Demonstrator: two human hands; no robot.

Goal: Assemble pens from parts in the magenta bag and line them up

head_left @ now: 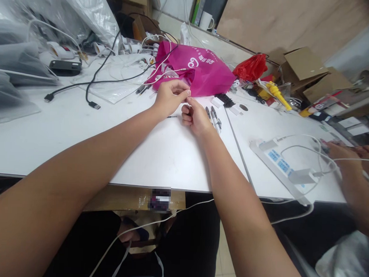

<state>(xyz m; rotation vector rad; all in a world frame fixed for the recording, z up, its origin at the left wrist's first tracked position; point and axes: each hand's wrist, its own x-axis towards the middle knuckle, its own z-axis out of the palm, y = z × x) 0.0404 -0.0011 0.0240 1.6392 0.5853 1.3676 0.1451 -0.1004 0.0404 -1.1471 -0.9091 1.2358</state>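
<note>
Above the white table, my left hand and my right hand meet at the fingertips. Each one is closed in a pinch; whatever sits between the fingers is too small to make out. Right behind them lies a magenta bag with white print. Beside my right hand rest a few pens. A thin dark rod lies on the table just below my left hand. Near the bag's front are a small white block and a crumpled black piece.
A white power strip with plugged-in chargers lies to the right, near another person's hands. Black cables cross the left side by a black device and plastic bags. Behind are a red bag and cardboard boxes.
</note>
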